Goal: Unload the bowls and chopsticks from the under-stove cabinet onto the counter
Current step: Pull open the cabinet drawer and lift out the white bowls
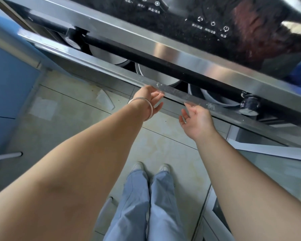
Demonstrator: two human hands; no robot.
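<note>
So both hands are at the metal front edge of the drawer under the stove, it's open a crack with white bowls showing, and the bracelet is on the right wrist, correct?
Nearly. The head view shows the silver bracelet on the left wrist, not the right. The rest holds: the left hand and right hand are at the drawer's metal front edge, it is open a crack, and white bowls show in the gap.

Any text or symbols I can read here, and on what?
"电源" under a power icon on the black control panel.
The other white labels on the panel, each under an icon: too blurred to read surely.
Nothing readable on the drawer front, bowls or hands.
</note>
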